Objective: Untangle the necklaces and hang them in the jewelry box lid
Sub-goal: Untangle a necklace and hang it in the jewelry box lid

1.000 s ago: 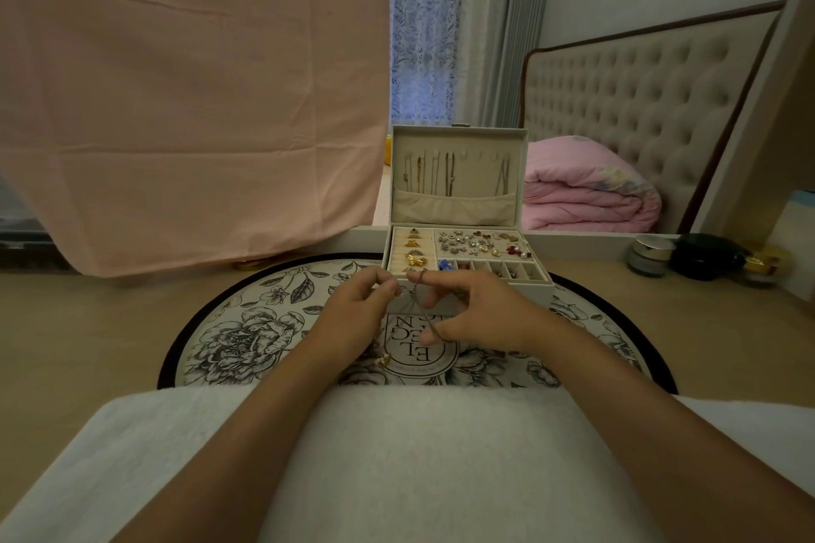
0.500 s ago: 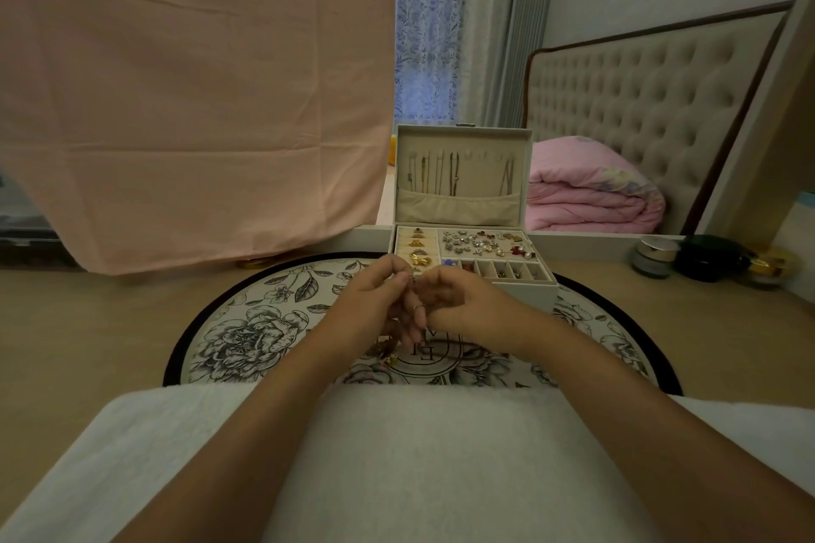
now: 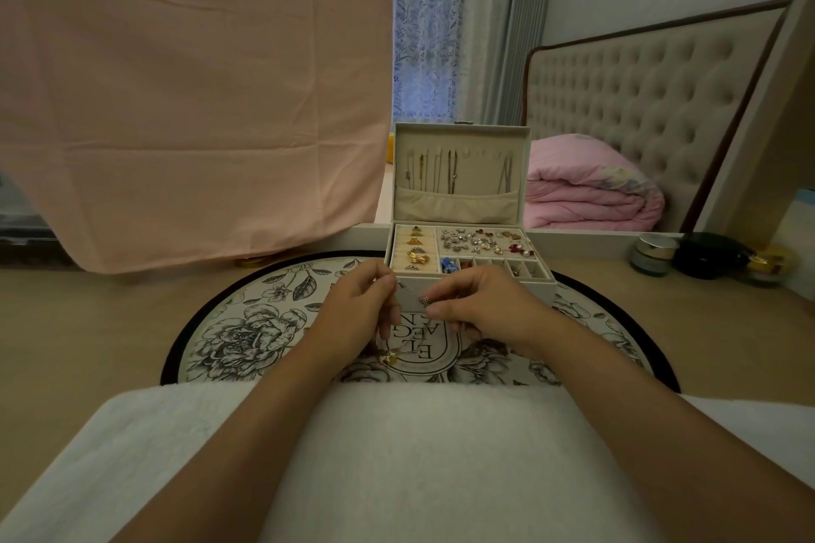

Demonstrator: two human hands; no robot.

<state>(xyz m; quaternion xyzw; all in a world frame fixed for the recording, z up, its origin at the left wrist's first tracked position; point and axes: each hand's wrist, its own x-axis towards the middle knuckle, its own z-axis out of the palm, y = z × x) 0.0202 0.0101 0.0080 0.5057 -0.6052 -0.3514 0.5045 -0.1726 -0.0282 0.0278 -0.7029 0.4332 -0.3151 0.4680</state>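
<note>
The fingers (image 3: 387, 280) of the left hand (image 3: 359, 313) and those of the right hand (image 3: 480, 306) pinch a fine silver necklace chain (image 3: 412, 293), drawn between them just above a round mat (image 3: 247, 331). A gold pendant (image 3: 390, 358) dangles below the left hand, close over the mat's printed lettering. Just behind the knuckles stands the cream jewelry box (image 3: 544, 289), its divided trays full of small earrings and rings. Its padded lid (image 3: 461, 137) is upright, with several thin chains (image 3: 450, 172) hanging above a fabric pocket. The mat is black-rimmed with a floral print. Bare tan surface (image 3: 79, 331) lies open on both sides, and a fluffy white towel (image 3: 419, 454) covers its near edge under the forearms. Cosmetic jars (image 3: 652, 254) sit far right, and a pink cloth (image 3: 189, 93) hangs at left.
</note>
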